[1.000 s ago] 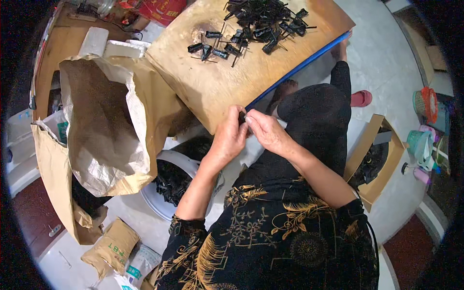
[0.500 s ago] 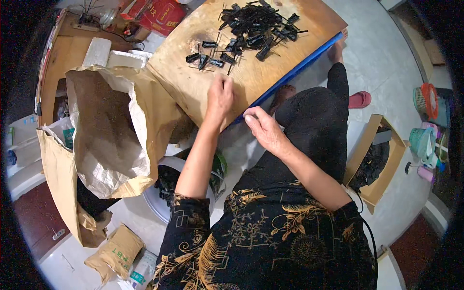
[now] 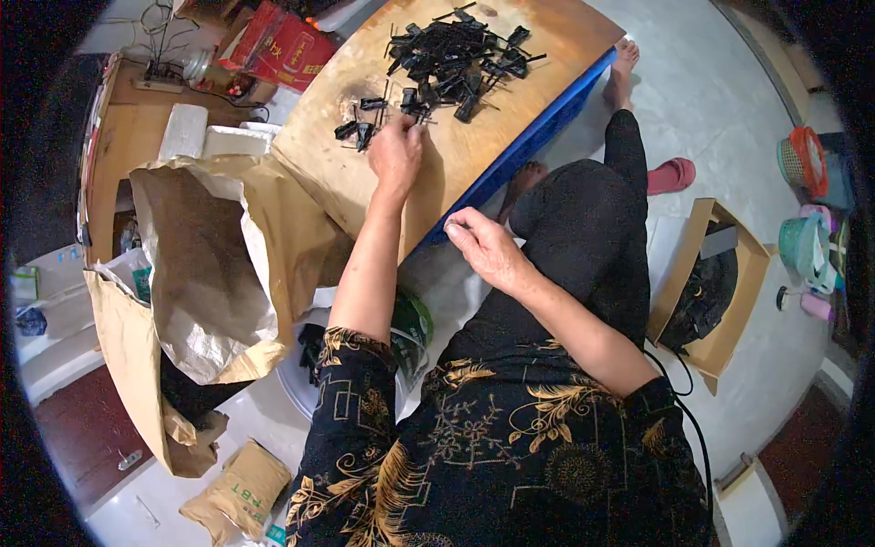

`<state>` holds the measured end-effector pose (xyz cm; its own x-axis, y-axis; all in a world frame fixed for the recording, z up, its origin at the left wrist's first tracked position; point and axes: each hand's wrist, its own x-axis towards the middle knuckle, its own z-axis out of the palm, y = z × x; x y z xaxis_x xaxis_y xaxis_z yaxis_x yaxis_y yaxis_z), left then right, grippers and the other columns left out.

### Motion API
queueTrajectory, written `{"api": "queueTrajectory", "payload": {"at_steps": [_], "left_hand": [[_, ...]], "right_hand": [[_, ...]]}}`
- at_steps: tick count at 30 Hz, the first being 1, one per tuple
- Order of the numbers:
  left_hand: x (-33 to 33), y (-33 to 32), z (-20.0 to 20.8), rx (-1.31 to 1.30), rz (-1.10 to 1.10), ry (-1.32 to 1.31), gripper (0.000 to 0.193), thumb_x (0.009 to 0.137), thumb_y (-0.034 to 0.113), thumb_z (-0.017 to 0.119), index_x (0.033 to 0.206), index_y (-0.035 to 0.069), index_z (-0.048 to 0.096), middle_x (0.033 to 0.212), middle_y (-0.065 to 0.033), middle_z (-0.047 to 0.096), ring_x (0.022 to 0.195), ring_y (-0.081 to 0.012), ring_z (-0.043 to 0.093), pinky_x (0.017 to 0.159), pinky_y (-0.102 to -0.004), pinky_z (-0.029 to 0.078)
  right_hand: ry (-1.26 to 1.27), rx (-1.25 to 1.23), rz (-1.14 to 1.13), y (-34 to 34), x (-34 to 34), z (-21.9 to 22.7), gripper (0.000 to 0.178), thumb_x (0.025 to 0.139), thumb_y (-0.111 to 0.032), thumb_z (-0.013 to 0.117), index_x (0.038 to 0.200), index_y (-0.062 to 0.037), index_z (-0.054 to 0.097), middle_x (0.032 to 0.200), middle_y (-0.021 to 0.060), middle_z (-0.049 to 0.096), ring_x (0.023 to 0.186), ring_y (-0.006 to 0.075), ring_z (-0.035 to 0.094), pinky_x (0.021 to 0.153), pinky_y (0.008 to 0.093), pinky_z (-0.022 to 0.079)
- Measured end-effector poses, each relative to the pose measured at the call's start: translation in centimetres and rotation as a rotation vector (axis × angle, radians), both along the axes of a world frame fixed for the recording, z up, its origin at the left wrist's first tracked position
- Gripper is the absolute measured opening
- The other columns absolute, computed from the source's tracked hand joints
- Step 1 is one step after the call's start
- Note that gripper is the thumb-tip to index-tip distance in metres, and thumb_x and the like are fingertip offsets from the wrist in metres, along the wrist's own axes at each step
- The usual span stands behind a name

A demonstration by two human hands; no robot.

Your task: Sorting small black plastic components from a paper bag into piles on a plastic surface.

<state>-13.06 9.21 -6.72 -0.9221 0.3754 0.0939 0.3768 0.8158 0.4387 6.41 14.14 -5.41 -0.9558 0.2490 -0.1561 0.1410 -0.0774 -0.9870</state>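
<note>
- Here's the left hand (image 3: 396, 157), out over the wooden tabletop (image 3: 574, 41), fingers bent downward at the near edge of the small black parts (image 3: 447, 59); the tips are hidden, so whether they pinch a piece I cannot tell.
- Those black parts, thin stems poking out, lie heaped toward the far side, with a few loose ones (image 3: 364, 137) just left of the fingers.
- Over to the right hand (image 3: 492, 251): it hangs off the table's near edge, beside the blue side panel (image 3: 538, 137), fingers curled and thumb lying close to the forefinger (anything tucked between them is too small to make out).
- On the left, a big brown paper sack (image 3: 296, 228) gapes wide, pale lining showing, right up against the table corner.
- Nearer, partly behind the left sleeve (image 3: 351, 410), sits a white bucket (image 3: 293, 387) with black pieces inside.
- Out right, an open cardboard box (image 3: 743, 305) holds dark stuff (image 3: 706, 296), and a pink slipper (image 3: 672, 176) lies on the floor just beyond it.
</note>
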Motion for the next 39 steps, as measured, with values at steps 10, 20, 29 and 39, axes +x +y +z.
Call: {"api": "queueTrajectory", "payload": {"at_steps": [10,20,29,39], "left_hand": [[3.7,-7.0,2.8,0.967,-0.001,-0.784,0.01,0.085,0.018,0.056,0.084,0.009,0.052,0.063,0.0016,0.05,0.051,-0.0061,0.045,0.045,-0.0189,0.033],[12.6,-9.2,5.5,0.804,-0.127,-1.045,0.011,0.084,0.016,0.057,0.083,0.008,0.05,0.077,-0.0013,0.053,0.057,-0.0083,0.049,0.048,-0.0201,0.036],[13.5,-7.9,6.9,0.776,-0.06,-1.046,0.013,0.082,0.013,0.059,0.088,0.009,0.048,0.066,0.0014,0.051,0.051,-0.0065,0.048,0.046,-0.0179,0.035],[13.8,-7.7,6.4,0.823,-0.007,-0.883,0.025,0.082,0.006,0.055,0.106,0.008,0.047,0.069,0.0013,0.05,0.053,-0.0061,0.046,0.046,-0.0184,0.035]], "right_hand": [[-0.221,-0.481,-0.002,0.2,-0.6,2.1,0.023,0.092,-0.029,0.044,0.101,-0.0077,0.048,0.056,-0.0075,0.032,0.041,0.0008,0.025,0.035,0.0178,0.02],[-0.255,-0.794,0.051,1.4,-0.1,2.6,0.025,0.092,-0.034,0.042,0.097,-0.0103,0.049,0.054,-0.0092,0.029,0.041,0.0003,0.023,0.036,0.0169,0.019],[-0.209,-0.644,0.089,1.3,0.1,3.1,0.024,0.092,-0.032,0.042,0.096,-0.0095,0.049,0.053,-0.0102,0.029,0.041,-0.0008,0.023,0.036,0.0159,0.018],[-0.091,-0.313,0.033,-0.1,-0.2,0.8,0.027,0.092,-0.024,0.043,0.103,-0.0009,0.05,0.066,0.0011,0.05,0.058,0.0082,0.046,0.053,0.0245,0.041]]}}
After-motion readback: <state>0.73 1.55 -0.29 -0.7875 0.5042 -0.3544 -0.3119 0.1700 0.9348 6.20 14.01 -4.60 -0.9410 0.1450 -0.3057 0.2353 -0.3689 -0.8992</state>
